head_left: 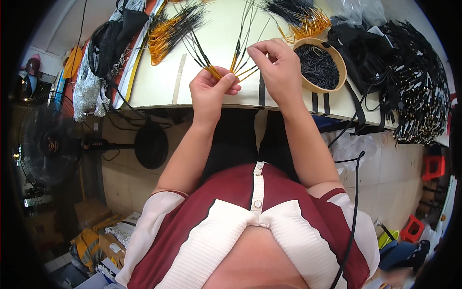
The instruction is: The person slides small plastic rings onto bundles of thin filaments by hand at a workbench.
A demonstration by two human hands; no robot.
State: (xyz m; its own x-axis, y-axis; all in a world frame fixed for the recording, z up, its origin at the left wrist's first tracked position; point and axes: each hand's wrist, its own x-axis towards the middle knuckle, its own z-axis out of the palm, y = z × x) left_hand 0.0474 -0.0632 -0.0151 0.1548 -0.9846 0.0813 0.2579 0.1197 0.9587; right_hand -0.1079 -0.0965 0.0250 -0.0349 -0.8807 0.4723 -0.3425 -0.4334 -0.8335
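My left hand (215,87) is closed around a fanned bunch of thin wires (235,61), orange at the lower part and black toward the far ends. Short black sleeves seem to sit on some of them. Just to the right, my right hand (278,67) is raised over the table, thumb and forefinger pinched beside the rightmost wires. What the pinch holds, if anything, is too small to make out. Close by my right hand stands a round tan bowl (340,59) filled with short black tube pieces (316,67).
Bundles of orange-and-black wires (166,38) (308,24) lie farther back on the pale table (149,86). White cables (89,89) hang at the left edge, a thick mass of black cables (418,86) at the right. A fan (50,142) stands left.
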